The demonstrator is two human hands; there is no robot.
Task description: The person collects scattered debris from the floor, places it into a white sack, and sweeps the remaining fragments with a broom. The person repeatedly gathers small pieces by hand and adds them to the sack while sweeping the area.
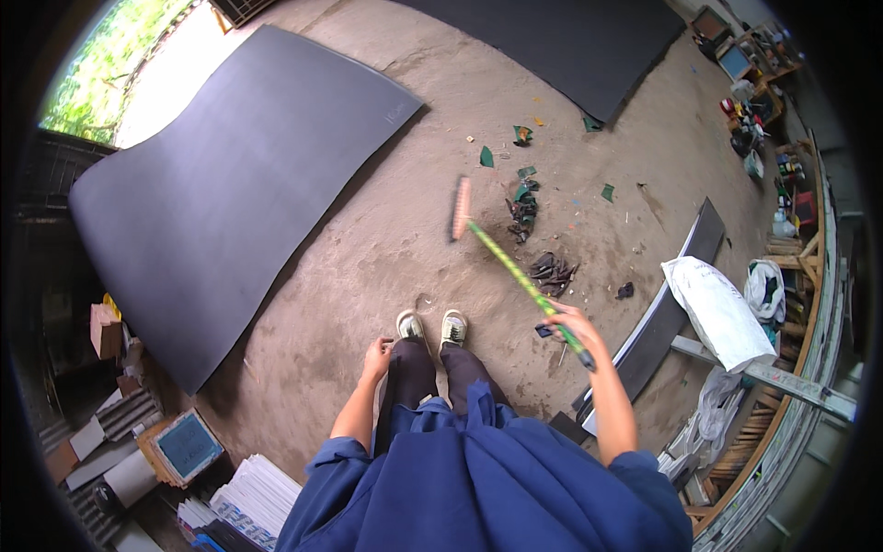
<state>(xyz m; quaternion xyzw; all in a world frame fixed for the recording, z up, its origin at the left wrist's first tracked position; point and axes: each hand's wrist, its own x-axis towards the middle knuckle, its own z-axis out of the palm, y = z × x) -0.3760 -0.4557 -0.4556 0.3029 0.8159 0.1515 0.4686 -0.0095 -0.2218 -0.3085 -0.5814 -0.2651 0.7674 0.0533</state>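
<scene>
On the left, a dark sheet lies spread on the floor, likely because it is too broad to stand among the clutter. Right of it, the left hand hangs beside the thigh, fingers loosely bent; nothing shows in it, and I cannot tell how far it closes. It seems idle because one hand is enough for the broom. The shoes stand side by side, toes forward.

The broom slants across the floor ahead of them, its head forward and left, its butt back toward the right forearm. The head's own long axis runs nearly straight ahead, at an angle to the pole; whether it touches the floor is unclear. Scraps lie just right of the head. The right hand is wrapped around the pole near its butt, probably for reach.
</scene>
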